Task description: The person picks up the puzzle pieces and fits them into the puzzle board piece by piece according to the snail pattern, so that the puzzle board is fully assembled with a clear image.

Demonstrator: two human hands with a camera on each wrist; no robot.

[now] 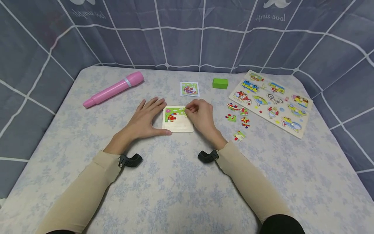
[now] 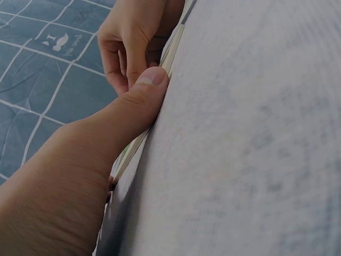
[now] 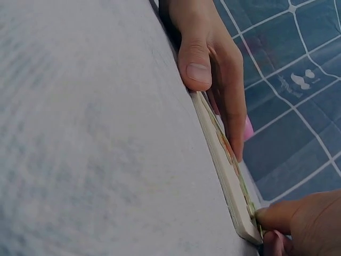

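A small wooden puzzle board [image 1: 181,127] lies flat on the table between my hands. Joined jigsaw pieces [image 1: 171,113] with green, red and yellow print cover its upper left part; bare wood shows below. My left hand [image 1: 143,120] rests along the board's left side, fingers spread and straight. Its thumb [image 2: 152,77] touches the near edge. At the upper right corner my right hand [image 1: 202,114] has its fingers curled, thumb and forefinger pinching a green puzzle piece [image 1: 183,111] against the board. The fingers partly hide that piece.
Several loose puzzle pieces [image 1: 239,136] lie right of my right hand, beside a large vehicle puzzle board [image 1: 280,118]. Behind the small board are a picture card [image 1: 189,89] and a green block [image 1: 220,83]. A pink marker-shaped tube [image 1: 114,89] lies back left. A grid-patterned curtain [image 1: 181,45] encloses the table.
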